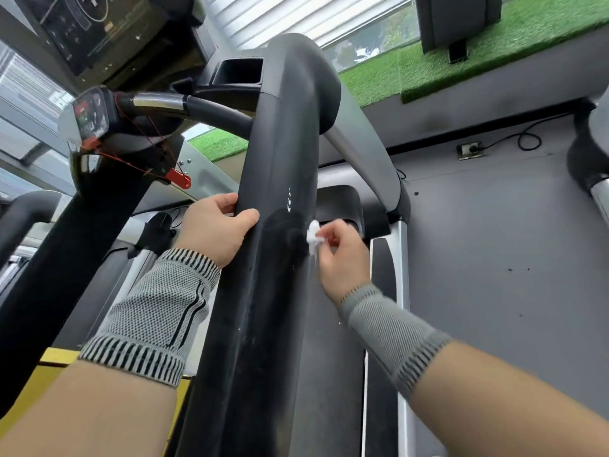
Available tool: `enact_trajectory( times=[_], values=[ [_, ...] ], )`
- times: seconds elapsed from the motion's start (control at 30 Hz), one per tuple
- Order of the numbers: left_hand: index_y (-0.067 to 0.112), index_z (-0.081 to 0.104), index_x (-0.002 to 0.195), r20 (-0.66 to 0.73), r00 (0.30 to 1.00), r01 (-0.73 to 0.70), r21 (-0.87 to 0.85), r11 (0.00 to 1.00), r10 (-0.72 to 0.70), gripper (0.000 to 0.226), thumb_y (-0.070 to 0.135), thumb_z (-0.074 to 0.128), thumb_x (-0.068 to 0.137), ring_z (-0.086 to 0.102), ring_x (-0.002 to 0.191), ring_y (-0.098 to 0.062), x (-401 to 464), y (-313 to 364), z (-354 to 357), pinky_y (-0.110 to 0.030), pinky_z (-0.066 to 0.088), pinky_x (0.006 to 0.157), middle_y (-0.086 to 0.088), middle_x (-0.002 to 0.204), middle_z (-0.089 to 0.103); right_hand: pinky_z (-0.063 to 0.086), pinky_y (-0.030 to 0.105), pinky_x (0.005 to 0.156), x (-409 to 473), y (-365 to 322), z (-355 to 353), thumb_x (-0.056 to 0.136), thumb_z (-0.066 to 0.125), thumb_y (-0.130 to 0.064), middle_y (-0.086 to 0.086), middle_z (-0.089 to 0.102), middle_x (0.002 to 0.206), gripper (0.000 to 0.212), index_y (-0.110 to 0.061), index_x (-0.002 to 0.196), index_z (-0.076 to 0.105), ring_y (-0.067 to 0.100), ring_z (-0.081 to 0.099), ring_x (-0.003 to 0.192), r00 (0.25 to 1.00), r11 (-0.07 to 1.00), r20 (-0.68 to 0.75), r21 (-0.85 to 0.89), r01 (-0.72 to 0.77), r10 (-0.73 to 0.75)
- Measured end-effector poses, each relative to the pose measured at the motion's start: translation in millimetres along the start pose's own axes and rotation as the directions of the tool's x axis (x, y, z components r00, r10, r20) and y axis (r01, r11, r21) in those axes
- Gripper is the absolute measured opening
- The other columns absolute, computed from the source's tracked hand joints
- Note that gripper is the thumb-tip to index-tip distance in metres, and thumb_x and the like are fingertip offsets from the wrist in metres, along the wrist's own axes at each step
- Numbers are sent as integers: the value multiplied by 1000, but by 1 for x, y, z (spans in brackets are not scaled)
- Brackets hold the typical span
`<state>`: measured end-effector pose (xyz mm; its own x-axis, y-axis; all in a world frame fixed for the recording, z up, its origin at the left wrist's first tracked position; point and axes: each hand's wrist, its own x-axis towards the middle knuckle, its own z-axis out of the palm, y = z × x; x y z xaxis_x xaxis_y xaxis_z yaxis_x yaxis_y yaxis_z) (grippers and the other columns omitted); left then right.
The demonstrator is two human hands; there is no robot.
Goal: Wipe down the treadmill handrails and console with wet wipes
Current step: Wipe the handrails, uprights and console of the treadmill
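My left hand (216,225) grips the black handrail (263,275) while my right hand (339,255) pinches the wet wipe (313,233) against its right edge — soft, limp, slippery, best held bunched.

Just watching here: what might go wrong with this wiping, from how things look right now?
The wet wipe is a small wad pinched in the right hand, so it may shed bits; white flecks already dot the handrail. The red safety cord hangs close to the left hand and might snag. A dripping wipe may be risky near the console.
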<state>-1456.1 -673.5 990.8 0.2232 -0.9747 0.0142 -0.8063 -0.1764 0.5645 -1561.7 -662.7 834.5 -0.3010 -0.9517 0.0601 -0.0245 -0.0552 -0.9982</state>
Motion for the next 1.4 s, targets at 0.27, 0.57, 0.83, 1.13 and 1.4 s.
enact_trajectory(
  times=[0.27,0.57,0.83,1.13,1.4],
  values=[
    [9,64,121,-26,999,-43,61,997,44,38,19,67,84,64,102,-13,-1,1,0,-31,47,100,0,109,69,46,20,70,-17,-8,11,81,59,0,-3,58,82,17,-15,80,67,13,56,71,993,993,-43,-10,113,-114],
    [8,63,122,-34,996,-82,116,990,87,39,23,65,86,60,95,-13,0,0,-1,-22,42,86,4,101,67,47,21,70,-16,-7,1,82,61,-2,2,62,82,26,-27,76,58,10,57,71,995,997,-68,0,79,-79],
    [11,60,125,-7,1000,-15,95,995,15,45,24,68,82,63,105,-17,6,-3,-2,-32,46,99,-1,114,68,46,25,74,29,-15,14,86,58,-6,4,62,85,18,-23,80,60,15,57,74,999,996,14,-73,46,-45],
    [11,49,137,25,999,17,136,991,-21,65,30,72,80,52,122,-16,22,20,-6,-26,36,102,-1,135,55,41,9,68,-18,-13,-10,80,60,2,-4,57,79,28,-25,76,61,5,54,72,980,988,139,-42,147,-140],
    [13,46,141,2,1000,-25,228,973,25,64,23,68,82,51,123,-17,19,24,1,-25,36,100,-1,139,52,36,17,67,33,-18,1,87,56,-7,1,57,85,14,-20,81,59,13,53,73,995,987,98,-162,21,-5]
  ],
)
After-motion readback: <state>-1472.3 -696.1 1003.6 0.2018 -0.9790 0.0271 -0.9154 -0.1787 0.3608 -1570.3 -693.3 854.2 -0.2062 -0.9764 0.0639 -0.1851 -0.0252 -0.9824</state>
